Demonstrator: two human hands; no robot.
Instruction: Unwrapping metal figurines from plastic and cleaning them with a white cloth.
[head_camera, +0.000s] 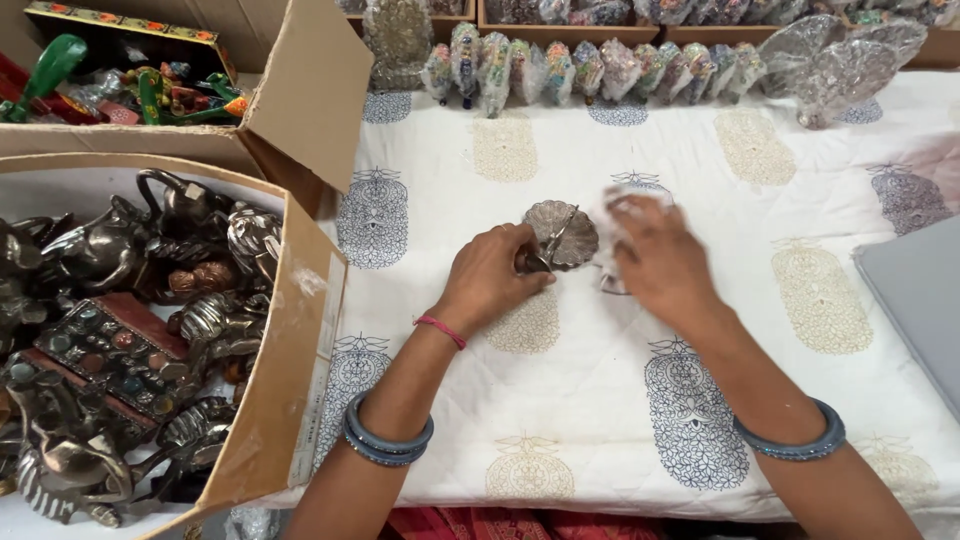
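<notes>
The left hand (490, 275) is curled, its fingers closed on the near left edge of a small silver metal ornament (562, 234), a fan-shaped piece like a peacock's tail that lies on the cloth in the middle of the scene. The right hand (655, 258) lies just right of the ornament, blurred, its fingers loosely bent over a crumpled piece of clear wrapping (625, 215); whether it grips the wrapping or only presses on it, I cannot tell. Each forearm wears blue-grey bangles (388, 438), and a pink thread circles the left wrist. Under both hands spreads a white quilted cloth (600, 400) printed with blue and ochre motifs. Along its far edge stands a row of small colourful figures in clear wrap (590, 68), and at the far right rest larger wrapped silver fan pieces (840, 60). To the left, near, an open cardboard box (290, 330) holds a heap of dark metal figurines (130, 330), and beyond it a second carton (310, 90) holds brightly painted items. A grey flat object (920, 290) shows at the right edge.
</notes>
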